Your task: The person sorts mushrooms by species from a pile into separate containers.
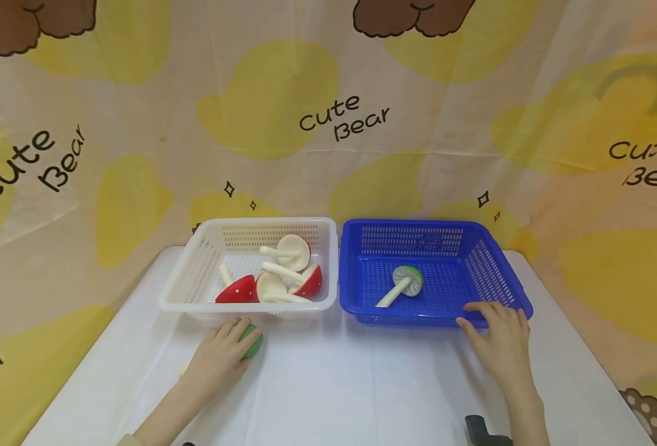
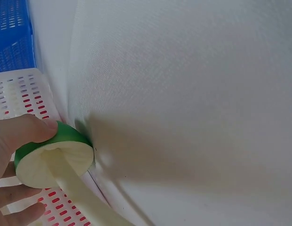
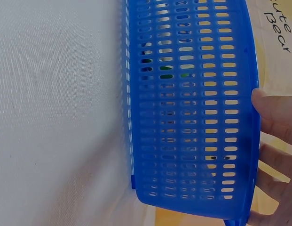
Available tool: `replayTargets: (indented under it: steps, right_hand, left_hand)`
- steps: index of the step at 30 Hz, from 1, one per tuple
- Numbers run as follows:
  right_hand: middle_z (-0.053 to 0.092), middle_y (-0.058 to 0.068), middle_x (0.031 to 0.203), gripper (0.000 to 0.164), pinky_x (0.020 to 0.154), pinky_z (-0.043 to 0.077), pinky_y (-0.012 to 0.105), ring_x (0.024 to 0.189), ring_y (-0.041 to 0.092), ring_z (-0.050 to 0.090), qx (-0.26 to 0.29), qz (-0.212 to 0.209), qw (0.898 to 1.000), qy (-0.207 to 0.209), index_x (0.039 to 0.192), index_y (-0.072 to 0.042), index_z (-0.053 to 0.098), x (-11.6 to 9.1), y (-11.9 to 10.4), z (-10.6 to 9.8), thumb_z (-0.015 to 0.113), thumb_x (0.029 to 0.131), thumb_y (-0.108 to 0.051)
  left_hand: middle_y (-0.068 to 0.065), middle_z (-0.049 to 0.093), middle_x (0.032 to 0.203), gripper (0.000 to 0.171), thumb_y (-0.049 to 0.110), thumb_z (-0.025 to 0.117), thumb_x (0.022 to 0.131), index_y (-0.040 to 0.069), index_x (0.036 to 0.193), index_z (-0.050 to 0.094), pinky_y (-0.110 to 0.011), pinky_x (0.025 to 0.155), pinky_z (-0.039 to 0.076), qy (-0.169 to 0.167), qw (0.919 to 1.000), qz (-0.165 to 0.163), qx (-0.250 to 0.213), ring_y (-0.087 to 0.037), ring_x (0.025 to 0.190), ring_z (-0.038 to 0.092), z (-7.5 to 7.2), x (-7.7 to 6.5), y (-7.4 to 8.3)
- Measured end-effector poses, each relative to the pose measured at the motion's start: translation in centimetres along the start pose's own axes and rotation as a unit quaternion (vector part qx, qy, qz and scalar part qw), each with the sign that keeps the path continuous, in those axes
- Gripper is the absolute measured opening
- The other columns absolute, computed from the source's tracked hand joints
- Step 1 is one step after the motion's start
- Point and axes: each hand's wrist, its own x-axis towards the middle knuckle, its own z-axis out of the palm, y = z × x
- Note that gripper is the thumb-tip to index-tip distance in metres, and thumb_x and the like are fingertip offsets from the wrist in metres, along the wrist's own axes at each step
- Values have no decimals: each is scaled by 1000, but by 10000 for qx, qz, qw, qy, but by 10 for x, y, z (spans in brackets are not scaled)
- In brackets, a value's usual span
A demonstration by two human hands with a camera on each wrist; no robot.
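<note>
My left hand [image 1: 217, 354] holds a toy mushroom by its green cap [image 1: 251, 342], just in front of the white basket. In the left wrist view the mushroom's pale stem [image 2: 79, 190] points down and right, away from the fingers. My right hand [image 1: 501, 334] rests at the front right rim of the blue basket [image 1: 439, 317], its fingers spread. In the right wrist view the thumb [image 3: 272, 110] touches that rim, and the other fingertips are partly hidden behind it. A green-capped mushroom [image 1: 408, 282] lies inside the blue basket.
The white basket [image 1: 194, 306] stands left of the blue one and holds several red-capped mushrooms [image 1: 239, 290]. Both stand on a white-covered table [image 1: 328, 384] against a printed curtain [image 1: 272, 105]. A dark object [image 1: 481, 430] lies at the near edge, beside the right forearm.
</note>
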Motion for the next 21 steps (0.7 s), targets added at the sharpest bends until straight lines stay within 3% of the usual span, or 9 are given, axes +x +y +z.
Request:
replayTargets:
  steps: [10,21]
  right_hand:
    - [65,24,105,25,106,17,73,106,48,49,40,-8,10000,11,101,-7,67,0,1,1,76,79,-14]
    - [65,23,105,24,105,18,72,106,47,49,21,59,10000,-5,100,-6,67,1,0,0,76,79,-14]
  left_hand:
    - [-8,62,112,62,23,90,57,17,113,64,-43,85,55,266,9993,245,24,-29,104,60,-7,9,7]
    - [-4,63,109,57,26,85,61,19,113,64,-34,75,55,904,9927,701,-388,-22,99,60,-25,40,40]
